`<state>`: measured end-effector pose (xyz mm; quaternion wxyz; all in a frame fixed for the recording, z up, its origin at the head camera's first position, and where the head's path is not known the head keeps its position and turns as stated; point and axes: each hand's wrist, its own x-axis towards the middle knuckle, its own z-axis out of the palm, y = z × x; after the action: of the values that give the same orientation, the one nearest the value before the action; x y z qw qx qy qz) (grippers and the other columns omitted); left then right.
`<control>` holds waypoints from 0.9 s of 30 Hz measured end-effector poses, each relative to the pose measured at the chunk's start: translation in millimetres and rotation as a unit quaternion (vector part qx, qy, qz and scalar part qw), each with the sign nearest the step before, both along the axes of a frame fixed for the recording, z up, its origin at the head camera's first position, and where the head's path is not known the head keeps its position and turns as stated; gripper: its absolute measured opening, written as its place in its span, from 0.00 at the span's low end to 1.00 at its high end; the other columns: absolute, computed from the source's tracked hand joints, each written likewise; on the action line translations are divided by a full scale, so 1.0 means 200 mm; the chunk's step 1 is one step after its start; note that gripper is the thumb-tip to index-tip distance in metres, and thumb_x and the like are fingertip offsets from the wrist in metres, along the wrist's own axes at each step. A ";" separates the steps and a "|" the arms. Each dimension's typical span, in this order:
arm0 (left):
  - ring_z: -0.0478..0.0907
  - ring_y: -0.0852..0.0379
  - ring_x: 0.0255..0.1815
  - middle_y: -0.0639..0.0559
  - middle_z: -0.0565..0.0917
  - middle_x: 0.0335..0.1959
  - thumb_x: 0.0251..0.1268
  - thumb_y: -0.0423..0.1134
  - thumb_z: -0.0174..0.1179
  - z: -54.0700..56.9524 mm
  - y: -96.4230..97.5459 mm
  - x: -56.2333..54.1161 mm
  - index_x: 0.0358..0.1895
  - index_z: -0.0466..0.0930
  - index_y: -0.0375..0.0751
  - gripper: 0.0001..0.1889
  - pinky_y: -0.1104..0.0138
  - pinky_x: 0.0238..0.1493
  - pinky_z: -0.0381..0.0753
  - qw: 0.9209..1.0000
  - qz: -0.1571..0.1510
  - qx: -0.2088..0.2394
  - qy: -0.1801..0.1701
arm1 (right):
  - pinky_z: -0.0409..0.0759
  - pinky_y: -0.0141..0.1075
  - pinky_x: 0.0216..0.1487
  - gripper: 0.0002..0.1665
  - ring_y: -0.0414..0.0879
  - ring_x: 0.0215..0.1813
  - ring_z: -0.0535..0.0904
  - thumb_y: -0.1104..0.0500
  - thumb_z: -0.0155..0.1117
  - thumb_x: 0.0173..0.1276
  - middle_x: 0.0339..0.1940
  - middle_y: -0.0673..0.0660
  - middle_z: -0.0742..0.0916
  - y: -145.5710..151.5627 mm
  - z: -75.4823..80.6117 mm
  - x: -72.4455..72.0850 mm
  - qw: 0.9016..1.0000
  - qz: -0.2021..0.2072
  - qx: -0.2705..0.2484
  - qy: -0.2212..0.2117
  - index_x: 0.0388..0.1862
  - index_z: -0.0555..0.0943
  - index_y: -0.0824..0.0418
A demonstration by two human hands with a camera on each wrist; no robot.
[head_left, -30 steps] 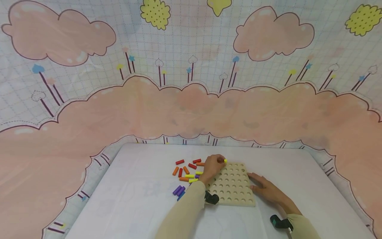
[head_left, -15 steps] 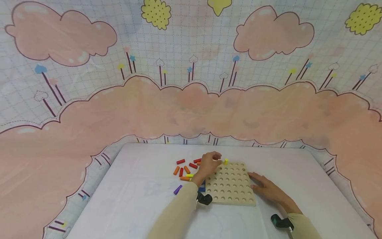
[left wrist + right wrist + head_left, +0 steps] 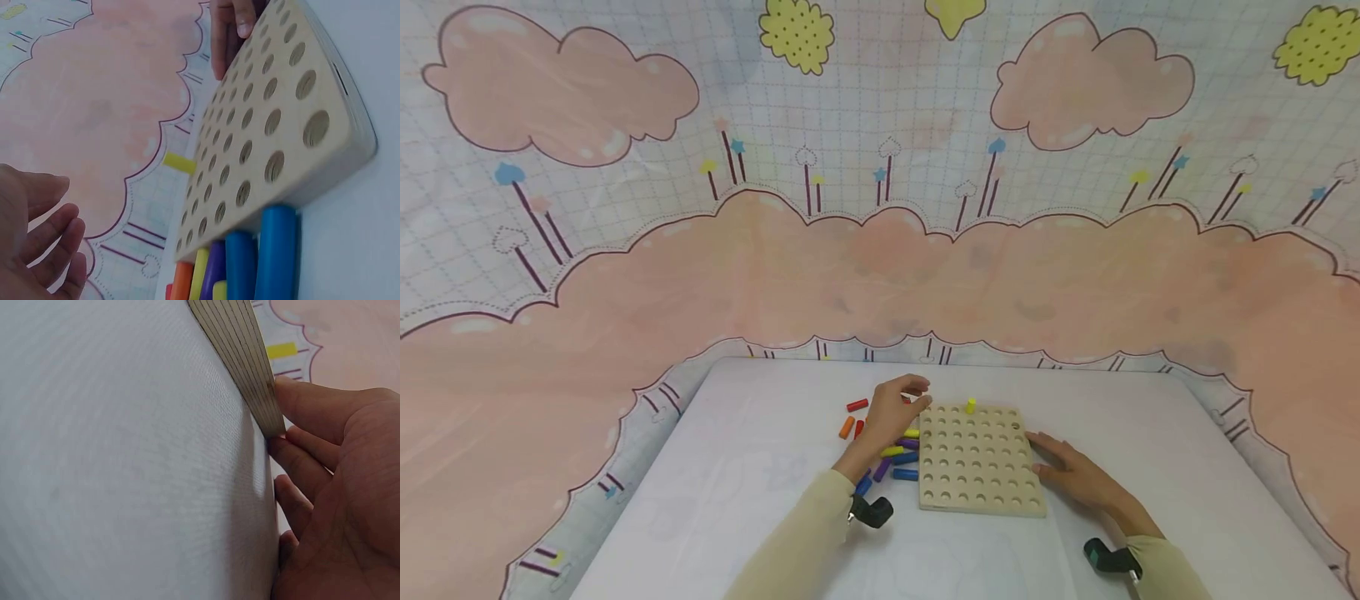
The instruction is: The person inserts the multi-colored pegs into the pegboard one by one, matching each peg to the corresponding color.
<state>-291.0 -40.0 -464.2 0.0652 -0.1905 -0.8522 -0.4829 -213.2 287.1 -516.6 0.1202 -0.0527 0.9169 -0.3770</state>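
A square wooden pegboard (image 3: 981, 458) with rows of round holes lies on the white table. One yellow peg (image 3: 971, 406) stands upright in a hole of its far row. My left hand (image 3: 891, 410) hovers over the loose pegs left of the board, fingers loosely bent with nothing between them; the left wrist view shows the same hand (image 3: 47, 234) bare. At the board's right edge rests my right hand (image 3: 1075, 477). In the right wrist view its thumb (image 3: 312, 406) and fingertips touch the layered side of the board (image 3: 240, 356).
Loose pegs lie left of the board, among them a blue peg (image 3: 906, 474), a purple peg (image 3: 882, 470), a red peg (image 3: 857, 406) and an orange peg (image 3: 847, 427). Behind the table (image 3: 700, 500) hangs a printed cloud backdrop (image 3: 880, 283). Both wrists carry black cameras.
My left hand let go of the yellow peg, which now stands in the board, and moved left over the loose pegs. My right hand has stayed at the board's edge.
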 end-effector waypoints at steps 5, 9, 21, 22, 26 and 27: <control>0.81 0.54 0.49 0.46 0.86 0.48 0.67 0.39 0.62 0.00 -0.11 0.05 0.52 0.82 0.43 0.13 0.61 0.52 0.81 1.000 0.010 0.009 -0.014 | 0.36 0.71 0.71 0.40 0.74 0.78 0.38 0.42 0.59 0.70 0.79 0.69 0.56 0.01 0.00 0.00 1.000 -0.002 -0.003 -0.009 0.77 0.62 0.51; 0.80 0.54 0.48 0.48 0.86 0.47 0.68 0.39 0.62 -0.02 -0.19 0.09 0.54 0.82 0.44 0.13 0.63 0.51 0.80 0.999 0.017 -0.001 -0.028 | 0.36 0.70 0.72 0.39 0.74 0.78 0.39 0.43 0.58 0.70 0.79 0.69 0.57 0.02 -0.01 0.01 1.000 0.000 -0.001 -0.003 0.77 0.62 0.51; 0.76 0.46 0.54 0.49 0.83 0.46 0.67 0.40 0.63 -0.11 -0.34 0.15 0.50 0.84 0.42 0.12 0.51 0.59 0.76 0.995 0.049 -0.056 -0.071 | 0.37 0.69 0.72 0.39 0.74 0.78 0.40 0.43 0.58 0.70 0.79 0.69 0.57 0.01 0.00 0.00 1.000 0.003 0.002 0.003 0.77 0.62 0.50; 0.76 0.46 0.56 0.49 0.83 0.47 0.66 0.40 0.63 -0.12 -0.35 0.15 0.50 0.85 0.42 0.12 0.49 0.61 0.75 0.994 0.050 -0.058 -0.075 | 0.37 0.69 0.72 0.39 0.74 0.78 0.40 0.43 0.58 0.70 0.79 0.69 0.57 0.01 0.00 0.00 1.000 0.005 0.001 0.004 0.77 0.62 0.51; 0.75 0.46 0.57 0.50 0.83 0.49 0.66 0.40 0.63 -0.16 -0.37 0.14 0.48 0.87 0.45 0.10 0.46 0.61 0.74 0.993 0.050 -0.067 -0.089 | 0.36 0.69 0.72 0.39 0.74 0.78 0.39 0.44 0.59 0.70 0.79 0.69 0.57 0.01 0.00 0.00 1.000 0.008 -0.004 0.005 0.76 0.62 0.51; 0.75 0.47 0.56 0.50 0.83 0.48 0.66 0.40 0.64 -0.17 -0.38 0.14 0.48 0.87 0.46 0.10 0.47 0.60 0.74 0.992 0.050 -0.071 -0.091 | 0.36 0.69 0.72 0.39 0.74 0.78 0.40 0.44 0.59 0.70 0.79 0.70 0.57 0.01 -0.01 0.00 1.000 0.010 -0.004 0.007 0.76 0.62 0.52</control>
<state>-262.9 -115.5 -497.2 -0.0026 -0.1070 -0.8950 -0.4330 -214.1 289.1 -518.1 0.1176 -0.0651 0.9156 -0.3790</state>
